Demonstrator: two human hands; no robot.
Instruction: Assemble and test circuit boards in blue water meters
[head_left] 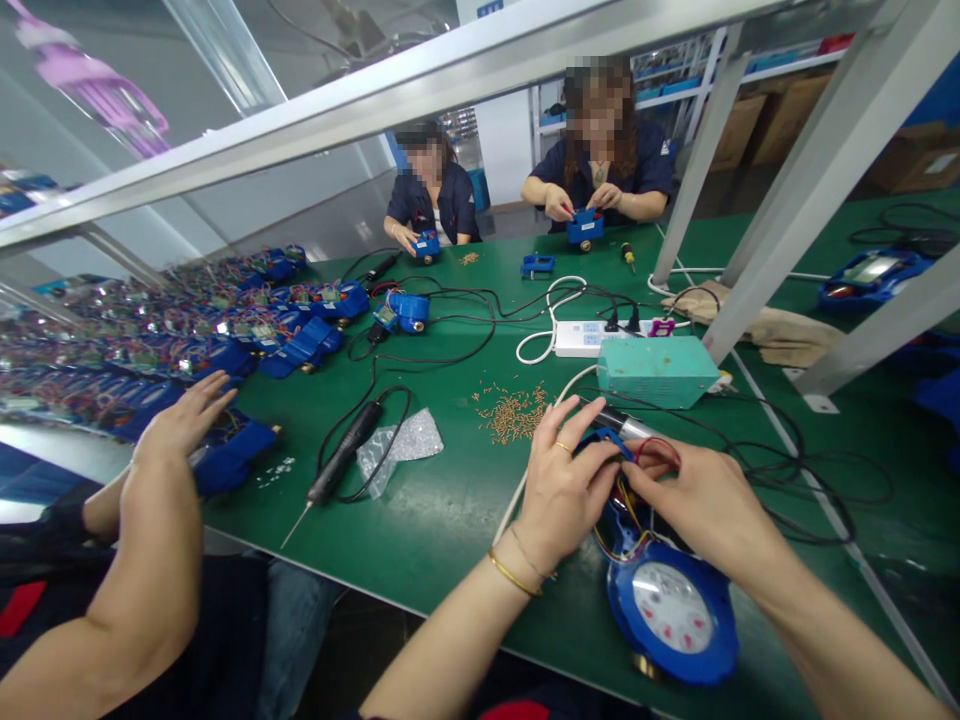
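A blue water meter [671, 610] with a round white dial lies on the green bench in front of me, its wired upper part between my hands. My left hand [566, 490] is closed on the edge of that upper blue housing, thumb and fingers pressed against it. Fingers pinched together, my right hand [697, 500] holds thin wires, a red one looping over its fingertips. Yellow and other coloured wires [634, 545] run between the housing and the dial part. My fingers hide the inside of the housing. Behind my hands lies a dark tool with a metal sleeve [626, 422].
Small brass screws [514, 412] lie heaped beyond my left hand. A teal box [660, 372] and a white power strip [581, 338] stand behind. An electric screwdriver [345, 455] and a clear bag [409, 440] lie left. A co-worker's arm [165, 500] reaches over many blue meters; two people work opposite.
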